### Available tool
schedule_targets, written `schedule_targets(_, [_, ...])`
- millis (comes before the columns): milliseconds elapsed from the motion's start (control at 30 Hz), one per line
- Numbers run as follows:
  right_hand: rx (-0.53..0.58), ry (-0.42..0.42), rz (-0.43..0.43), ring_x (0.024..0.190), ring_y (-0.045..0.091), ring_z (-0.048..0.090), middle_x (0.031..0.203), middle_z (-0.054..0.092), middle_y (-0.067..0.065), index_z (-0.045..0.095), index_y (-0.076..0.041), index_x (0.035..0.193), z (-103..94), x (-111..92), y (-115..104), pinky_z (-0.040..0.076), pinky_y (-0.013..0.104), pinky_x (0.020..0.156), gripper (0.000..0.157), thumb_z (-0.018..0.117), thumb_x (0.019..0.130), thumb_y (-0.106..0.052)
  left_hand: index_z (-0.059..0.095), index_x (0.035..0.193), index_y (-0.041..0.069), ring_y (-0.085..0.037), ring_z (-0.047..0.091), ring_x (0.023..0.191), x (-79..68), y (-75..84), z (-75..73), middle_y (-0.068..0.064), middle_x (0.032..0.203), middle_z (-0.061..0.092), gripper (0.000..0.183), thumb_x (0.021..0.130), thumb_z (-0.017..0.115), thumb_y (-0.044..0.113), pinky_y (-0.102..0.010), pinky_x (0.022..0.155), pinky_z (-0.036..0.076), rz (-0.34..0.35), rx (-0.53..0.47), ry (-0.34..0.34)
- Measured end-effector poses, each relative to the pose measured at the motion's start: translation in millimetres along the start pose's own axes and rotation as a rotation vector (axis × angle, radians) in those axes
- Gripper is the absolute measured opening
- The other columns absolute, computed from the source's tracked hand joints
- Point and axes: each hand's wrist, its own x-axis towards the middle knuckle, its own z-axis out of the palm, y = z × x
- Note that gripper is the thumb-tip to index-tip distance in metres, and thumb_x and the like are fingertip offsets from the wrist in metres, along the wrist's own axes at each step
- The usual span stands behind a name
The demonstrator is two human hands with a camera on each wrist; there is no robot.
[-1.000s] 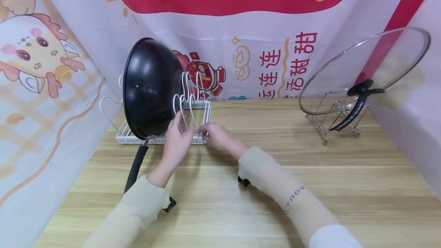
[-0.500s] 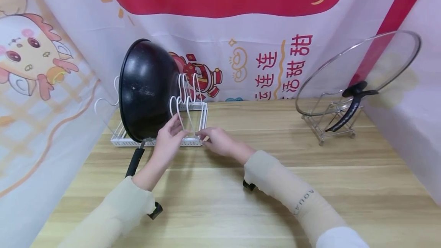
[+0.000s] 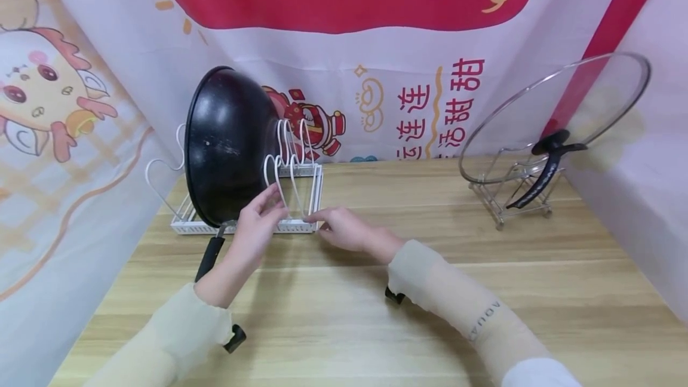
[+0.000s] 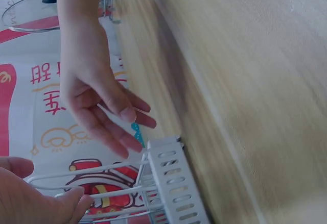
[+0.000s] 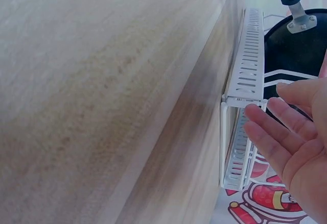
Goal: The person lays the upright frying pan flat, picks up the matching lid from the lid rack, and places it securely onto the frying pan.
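A black wok (image 3: 231, 142) stands on its side in a white metal pan rack (image 3: 185, 229), its dark handle (image 3: 211, 255) pointing toward me over the table. White wire dividers (image 3: 294, 178) rise from the rack's right part. My left hand (image 3: 251, 229) is at the front dividers, thumb and fingers around one wire; in the left wrist view its fingertips (image 4: 76, 203) meet the wire. Beside the rack's front right corner is my right hand (image 3: 346, 229), its fingers (image 5: 273, 132) extended and spread a little near the end (image 5: 245, 101), holding nothing. Whether they touch the rack is unclear.
At the right, a clear glass lid (image 3: 559, 106) with a black handle (image 3: 543, 181) leans in a small silver wire rack (image 3: 500, 211). Printed cloth (image 3: 333, 52) hangs behind and on both sides of the wooden table (image 3: 344, 321).
My right hand's fingers have loosened and drawn slightly toward me from the front divider wire. My left hand has shifted slightly down and left but stays at the divider. The view has shifted slightly.
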Motion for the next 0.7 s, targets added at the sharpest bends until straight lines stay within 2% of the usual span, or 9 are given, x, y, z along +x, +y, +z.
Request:
schedule_targets(200, [0.022, -0.016, -0.010, 0.119, 0.027, 0.064, 0.139, 0.063, 0.011, 0.063, -0.005, 0.138, -2.4, -4, -3, 0.051, 0.032, 0.101, 0.041, 0.064, 0.098, 0.000, 0.031, 0.158, -0.001, -0.035, 0.044, 0.141, -4.2, 4.9, -8.1, -0.021, 0.158, 0.039, 0.058, 0.103, 0.051, 0.001, -0.044, 0.116, 0.036, -0.001, 0.000, -0.055])
schedule_targets(433, [0.056, 0.027, -0.041, 0.119, 0.026, 0.064, 0.138, 0.063, 0.010, 0.063, -0.005, 0.138, -7.7, -13, -6, 0.052, 0.035, 0.101, 0.040, 0.065, 0.097, 0.000, 0.040, 0.152, -0.004, -0.037, 0.047, 0.136, -5.0, 8.8, -12.7, -0.024, 0.150, 0.047, 0.049, 0.105, 0.051, 0.004, -0.047, 0.114, 0.038, -0.004, 0.041, -0.105])
schedule_targets(567, [0.117, 0.051, -0.049, 0.118, 0.027, 0.065, 0.136, 0.064, 0.012, 0.064, -0.003, 0.135, -9.2, -18, -11, 0.052, 0.035, 0.101, 0.038, 0.066, 0.097, 0.000, 0.045, 0.147, -0.006, -0.035, 0.048, 0.135, -8.8, 10.4, -18.9, -0.025, 0.146, 0.050, 0.044, 0.105, 0.052, 0.007, -0.051, 0.115, 0.037, -0.006, 0.073, -0.183])
schedule_targets(700, [0.171, 0.064, -0.055, 0.118, 0.029, 0.065, 0.135, 0.065, 0.015, 0.064, -0.001, 0.134, -11.5, -20, -14, 0.053, 0.032, 0.099, 0.036, 0.065, 0.098, 0.000, 0.045, 0.147, -0.004, -0.032, 0.054, 0.128, -11.3, 17.6, -26.8, -0.023, 0.142, 0.055, 0.046, 0.105, 0.055, 0.012, -0.054, 0.113, 0.039, -0.009, 0.137, -0.300])
